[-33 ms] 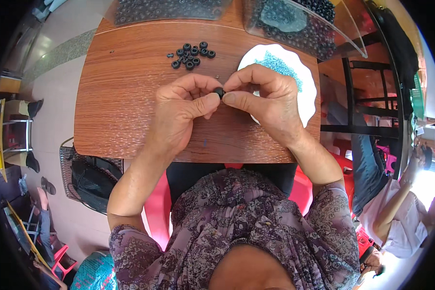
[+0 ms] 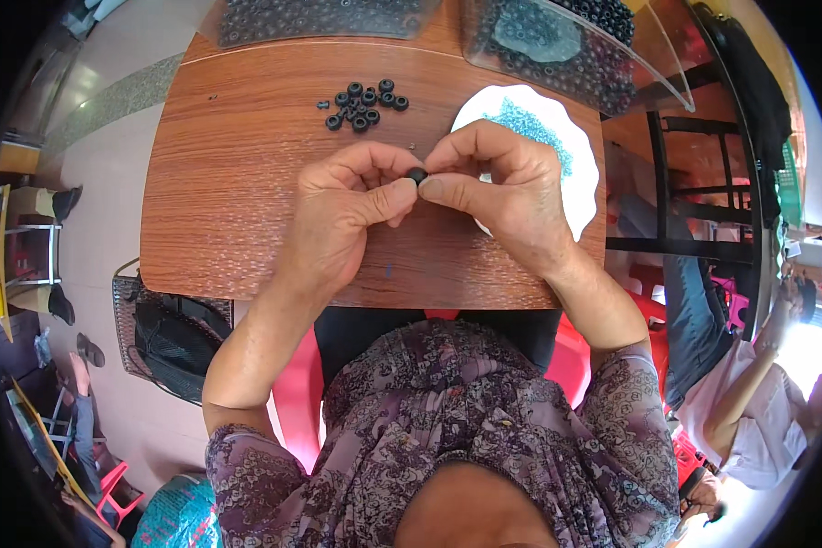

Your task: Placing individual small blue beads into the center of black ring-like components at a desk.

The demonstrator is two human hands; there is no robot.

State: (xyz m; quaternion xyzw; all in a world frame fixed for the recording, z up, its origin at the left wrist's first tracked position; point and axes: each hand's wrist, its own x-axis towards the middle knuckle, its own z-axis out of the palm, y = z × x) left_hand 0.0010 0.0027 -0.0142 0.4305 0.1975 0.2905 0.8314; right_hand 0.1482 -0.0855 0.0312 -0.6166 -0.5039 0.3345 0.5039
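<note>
Above the table's middle, my left hand (image 2: 352, 196) pinches a small round black piece (image 2: 417, 174) between thumb and fingertips. My right hand (image 2: 511, 183) meets it from the right, its thumb and index finger pinched together at the piece's edge; anything tiny between those fingertips is hidden. Just beyond my hands lies a loose pile of black ring-shaped pieces (image 2: 372, 117), like little wheels with hollow centres. Partly under my right hand is a white scalloped plate (image 2: 586, 187) bearing a heap of tiny translucent blue pieces (image 2: 528, 123).
Two clear plastic bins of dark ring-shaped pieces, a left bin (image 2: 315, 23) and a right bin (image 2: 557, 68), stand along the far side of the wood-grain table (image 2: 219, 183). A black wire basket (image 2: 169, 333) sits by the left edge. Another person's arm (image 2: 740, 393) shows at right.
</note>
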